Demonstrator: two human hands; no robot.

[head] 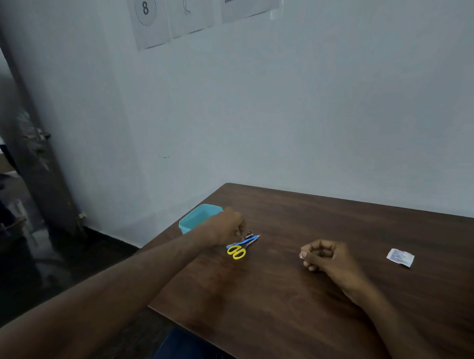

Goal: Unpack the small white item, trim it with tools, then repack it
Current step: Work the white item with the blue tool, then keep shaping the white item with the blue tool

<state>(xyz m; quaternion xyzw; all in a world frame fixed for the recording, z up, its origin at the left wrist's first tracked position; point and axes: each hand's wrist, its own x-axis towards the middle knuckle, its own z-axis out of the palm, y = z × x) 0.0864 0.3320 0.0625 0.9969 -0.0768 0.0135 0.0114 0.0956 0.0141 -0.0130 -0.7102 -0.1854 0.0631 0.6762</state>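
Observation:
A small white packet (400, 257) with blue print lies flat on the brown table (320, 303), far right of my hands. Small scissors with yellow handles (237, 252) lie left of centre, beside a blue-handled tool (245, 241) and a dark thin tool. My left hand (224, 227) hovers right over this pile, fingers curled down at the tools; whether it grips one is hidden. My right hand (326, 256) rests on the table in a loose fist, nothing visible in it.
A turquoise plastic box (195, 219) stands at the table's left edge, just behind my left hand. A pale wall with taped paper sheets (166, 13) runs along the table's far edge. Left of the table is dark floor and a door frame.

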